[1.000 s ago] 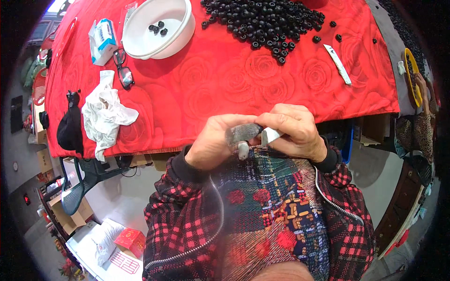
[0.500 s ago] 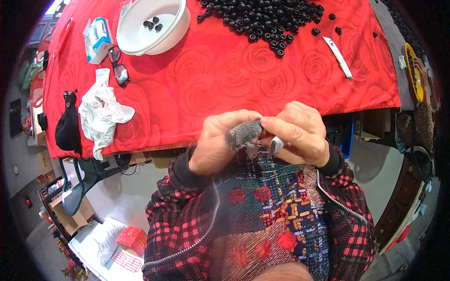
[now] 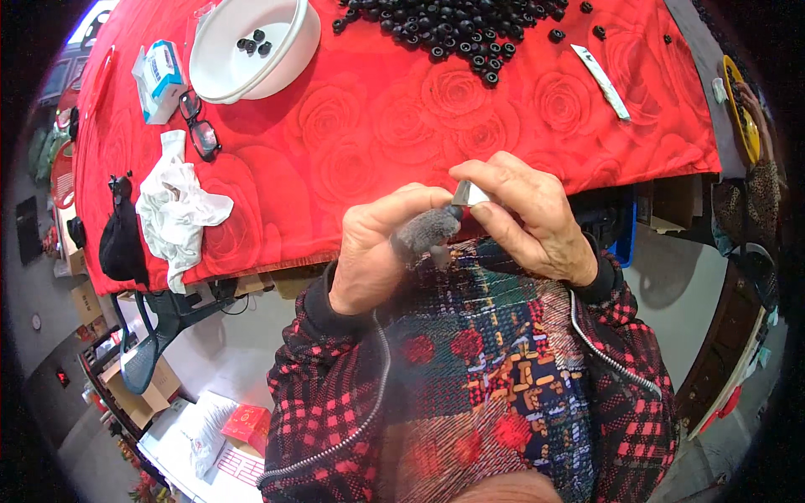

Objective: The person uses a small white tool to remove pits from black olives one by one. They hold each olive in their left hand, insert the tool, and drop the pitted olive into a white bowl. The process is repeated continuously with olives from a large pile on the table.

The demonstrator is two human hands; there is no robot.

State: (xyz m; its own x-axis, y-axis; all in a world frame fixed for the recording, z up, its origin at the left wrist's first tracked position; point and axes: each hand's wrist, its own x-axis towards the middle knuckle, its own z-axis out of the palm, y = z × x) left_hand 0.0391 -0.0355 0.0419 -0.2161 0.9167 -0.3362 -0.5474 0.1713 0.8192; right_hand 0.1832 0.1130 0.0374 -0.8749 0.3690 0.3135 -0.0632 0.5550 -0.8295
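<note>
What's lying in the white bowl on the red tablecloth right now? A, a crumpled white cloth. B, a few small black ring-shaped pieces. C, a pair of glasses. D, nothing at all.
B: the white bowl holds a few small black ring-shaped pieces, while the glasses and the crumpled white cloth lie outside it on the red tablecloth.

A home workroom: a red rose-patterned tablecloth point(image 3: 369, 142), cardboard boxes point(image 3: 138, 394) on the floor, and glasses point(image 3: 199, 126) lying about.
</note>
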